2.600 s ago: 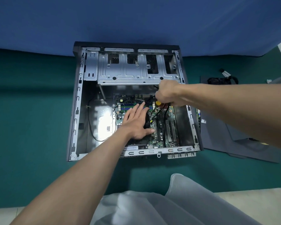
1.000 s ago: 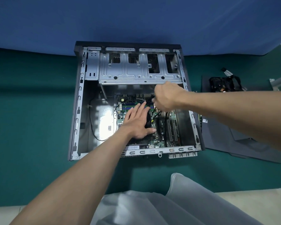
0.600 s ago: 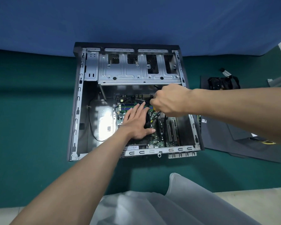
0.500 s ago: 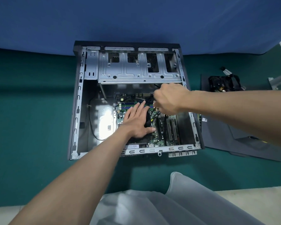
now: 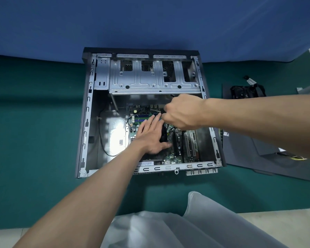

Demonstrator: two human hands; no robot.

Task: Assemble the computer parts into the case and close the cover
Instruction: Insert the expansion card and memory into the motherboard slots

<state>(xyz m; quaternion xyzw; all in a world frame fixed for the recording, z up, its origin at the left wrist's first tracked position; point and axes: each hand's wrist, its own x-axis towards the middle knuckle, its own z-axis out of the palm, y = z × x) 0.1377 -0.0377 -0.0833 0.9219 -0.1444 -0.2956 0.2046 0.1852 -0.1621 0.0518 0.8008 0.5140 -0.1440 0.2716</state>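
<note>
The open case point(image 5: 87, 122) lies flat on the green table point(image 5: 34, 122), with the motherboard point(image 5: 170, 156) inside it. My left grip point(image 5: 150, 138) is open, its straight fingers pressing on a black part point(image 5: 163, 136) of the board. My right grip point(image 5: 183, 111) is curled closed around a thin black thing point(image 5: 172, 95); whether it is a tool or a cable I cannot tell.

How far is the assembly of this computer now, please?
Done: the motherboard sits in the case. In hand: the left hand rests flat on a black part there; the right hand grips a dark item, mostly hidden. Left: the cover and a cabled part lie outside.
</note>
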